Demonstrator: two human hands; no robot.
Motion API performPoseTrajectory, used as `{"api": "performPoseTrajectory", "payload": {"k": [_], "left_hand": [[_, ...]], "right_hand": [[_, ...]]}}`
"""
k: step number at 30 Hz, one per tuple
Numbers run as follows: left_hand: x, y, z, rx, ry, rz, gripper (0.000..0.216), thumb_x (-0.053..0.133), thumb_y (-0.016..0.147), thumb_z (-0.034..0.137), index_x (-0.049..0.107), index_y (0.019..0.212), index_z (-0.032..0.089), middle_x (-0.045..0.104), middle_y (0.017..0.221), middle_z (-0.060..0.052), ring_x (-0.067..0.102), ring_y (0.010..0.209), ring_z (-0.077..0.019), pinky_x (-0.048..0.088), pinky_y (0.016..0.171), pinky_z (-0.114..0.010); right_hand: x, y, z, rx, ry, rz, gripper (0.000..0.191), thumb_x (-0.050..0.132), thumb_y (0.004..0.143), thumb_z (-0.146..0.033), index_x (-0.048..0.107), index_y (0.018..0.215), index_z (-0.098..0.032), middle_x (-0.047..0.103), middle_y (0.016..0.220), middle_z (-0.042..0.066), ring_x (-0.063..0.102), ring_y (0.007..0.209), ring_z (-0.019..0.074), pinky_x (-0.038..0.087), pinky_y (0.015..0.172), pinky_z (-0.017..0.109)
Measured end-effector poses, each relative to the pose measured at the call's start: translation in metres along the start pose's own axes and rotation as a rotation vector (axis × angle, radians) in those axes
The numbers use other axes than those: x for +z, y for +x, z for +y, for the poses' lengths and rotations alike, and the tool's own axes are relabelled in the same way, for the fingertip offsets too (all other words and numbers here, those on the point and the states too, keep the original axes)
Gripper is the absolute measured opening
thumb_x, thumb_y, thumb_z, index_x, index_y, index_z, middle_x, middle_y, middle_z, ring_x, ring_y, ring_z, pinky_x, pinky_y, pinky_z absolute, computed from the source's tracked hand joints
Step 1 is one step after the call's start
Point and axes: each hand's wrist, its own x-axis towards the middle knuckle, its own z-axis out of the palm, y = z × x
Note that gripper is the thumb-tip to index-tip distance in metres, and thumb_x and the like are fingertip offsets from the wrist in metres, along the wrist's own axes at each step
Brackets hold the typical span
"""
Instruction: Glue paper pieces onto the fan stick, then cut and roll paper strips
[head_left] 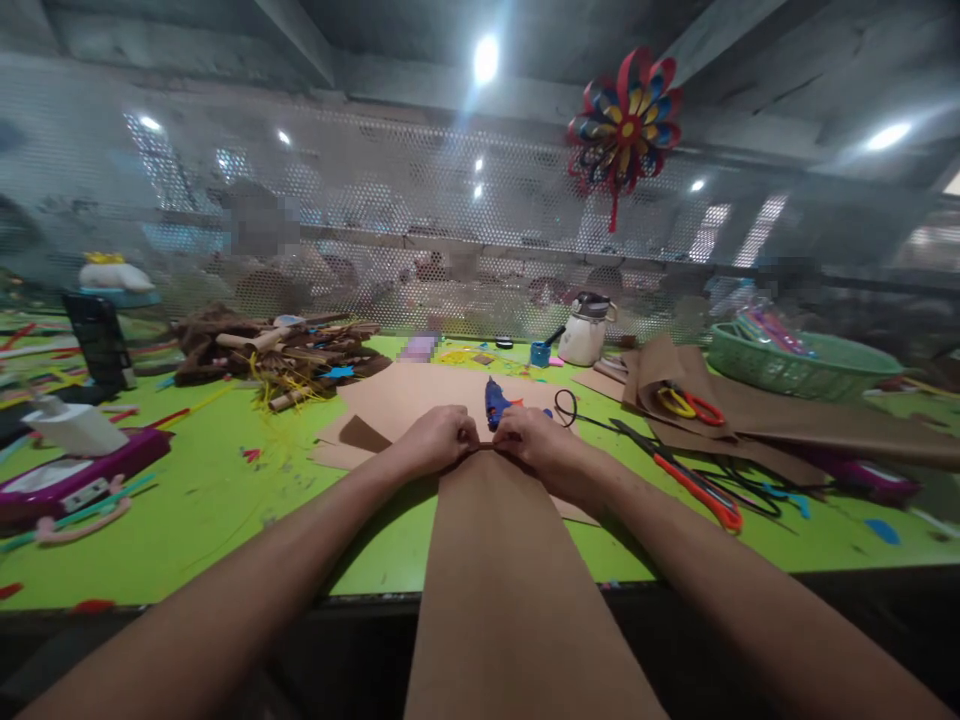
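A long strip of brown kraft paper [517, 590] runs from the green table down over its front edge towards me. My left hand [448, 438] pinches the left part of its far end, fingers closed. At the right part of that same end, my right hand [534, 440] is also closed on the paper. The far edge between the hands looks narrowly folded or rolled. Just beyond my fingers lies a blue glue gun [495, 402] with an orange trigger, partly hidden by my right hand. Larger sheets of brown paper [420, 390] lie under and behind it.
Large scissors with red handles [697, 490] and a black cable lie at right, near brown paper [810, 410] and a green basket [802, 360]. A white kettle [585, 330] stands at the back. At left are a purple power strip [82, 480], a phone [97, 340] and paper scraps [300, 350].
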Motion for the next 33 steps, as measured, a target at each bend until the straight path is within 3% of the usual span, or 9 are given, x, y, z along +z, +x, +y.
{"api": "performPoseTrajectory", "payload": {"k": [7, 17, 27, 33], "left_hand": [[-0.004, -0.004, -0.001, 0.048, 0.006, -0.021, 0.019, 0.051, 0.076, 0.016, 0.070, 0.080, 0.017, 0.062, 0.077, -0.005, 0.054, 0.068, -0.0137, 0.038, 0.061, -0.024], [-0.014, -0.009, 0.018, 0.116, 0.340, -0.051, 0.016, 0.050, 0.074, 0.019, 0.066, 0.069, 0.015, 0.058, 0.069, -0.006, 0.049, 0.058, -0.0143, 0.029, 0.052, -0.025], [-0.011, -0.010, 0.020, 0.169, 0.529, -0.052, 0.016, 0.052, 0.074, 0.018, 0.065, 0.066, 0.014, 0.060, 0.069, -0.008, 0.053, 0.061, -0.0170, 0.030, 0.050, -0.028], [-0.018, -0.014, 0.026, 0.185, 0.551, -0.065, 0.016, 0.050, 0.078, 0.015, 0.065, 0.073, 0.014, 0.062, 0.074, -0.009, 0.055, 0.065, -0.0181, 0.032, 0.052, -0.027]], "right_hand": [[-0.003, -0.004, 0.000, -0.082, -0.198, -0.042, 0.014, 0.054, 0.079, -0.009, 0.068, 0.077, -0.015, 0.061, 0.079, 0.005, 0.051, 0.072, 0.0138, 0.034, 0.062, 0.023], [-0.020, -0.002, -0.017, -0.242, -0.494, -0.214, 0.008, 0.053, 0.079, -0.011, 0.059, 0.077, -0.016, 0.060, 0.081, 0.005, 0.052, 0.075, 0.0161, 0.031, 0.057, 0.025], [-0.014, -0.024, -0.026, -0.238, -0.524, -0.136, 0.009, 0.051, 0.081, -0.023, 0.053, 0.085, -0.016, 0.058, 0.090, 0.009, 0.047, 0.085, 0.0216, 0.036, 0.067, 0.031], [-0.015, -0.032, -0.031, -0.177, -0.522, -0.086, 0.010, 0.043, 0.085, -0.021, 0.051, 0.083, -0.016, 0.056, 0.090, 0.009, 0.044, 0.085, 0.0213, 0.034, 0.068, 0.033]]}}
